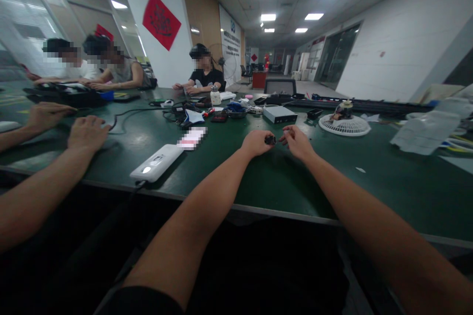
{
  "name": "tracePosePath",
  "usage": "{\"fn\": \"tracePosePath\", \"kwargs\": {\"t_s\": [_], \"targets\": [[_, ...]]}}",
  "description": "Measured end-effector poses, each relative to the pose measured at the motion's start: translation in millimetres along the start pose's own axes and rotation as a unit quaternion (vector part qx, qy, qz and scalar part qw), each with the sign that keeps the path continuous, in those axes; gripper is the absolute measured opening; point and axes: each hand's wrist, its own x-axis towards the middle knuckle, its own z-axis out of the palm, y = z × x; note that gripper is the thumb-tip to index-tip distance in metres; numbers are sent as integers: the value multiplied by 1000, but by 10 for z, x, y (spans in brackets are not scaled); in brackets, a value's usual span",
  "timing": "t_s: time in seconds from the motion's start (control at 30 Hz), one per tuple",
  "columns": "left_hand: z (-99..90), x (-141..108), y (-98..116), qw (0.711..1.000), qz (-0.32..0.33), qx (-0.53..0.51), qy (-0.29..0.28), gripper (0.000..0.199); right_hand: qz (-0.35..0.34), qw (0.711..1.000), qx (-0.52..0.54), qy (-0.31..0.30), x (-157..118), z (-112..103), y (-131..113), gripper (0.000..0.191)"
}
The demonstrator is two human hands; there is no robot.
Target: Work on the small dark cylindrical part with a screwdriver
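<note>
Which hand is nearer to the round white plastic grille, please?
Right. The right hand is left of the grille; the left hand, holding a black object, is farther left.

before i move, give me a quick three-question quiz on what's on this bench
1. Which hand holds the small dark rounded part? A) left B) right C) neither
2. True or false: the round white plastic grille lies to the right of the grey metal box.
3. Fill in: a dark ____ comes from the near end of the long white plastic device.

Key: 1. A, the left hand; 2. true; 3. cable
</note>
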Motion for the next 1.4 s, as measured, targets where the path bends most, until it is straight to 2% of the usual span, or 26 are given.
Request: {"fn": "tracePosePath", "kwargs": {"t_s": [0.17, 0.27, 0.5, 1.0, 1.2, 1.4], "targets": [[-39, -14, -34, 997, -70, 16, 25, 38, 11, 992, 118, 37, -1, -34, -105, 59], [-46, -17, -28, 996, -80, 17, 23, 38, 16, 987, 153, 47, 2, -41, -139, 67], [-32, -20, 8, 997, -70, 25, 28, 37, 22, 989, 146, 27, 10, -12, -99, 66], [-35, -15, -1, 997, -65, 18, 28, 36, 64, 977, 205, 10, -9, -9, -174, 41], [-40, -15, -12, 997, -74, 19, 31, 39, 80, 971, 224, -10, -18, -4, -178, 40], [-46, -20, 6, 997, -73, 20, 19, 39, 76, 971, 225, 6, -14, -6, -187, 39]]}}
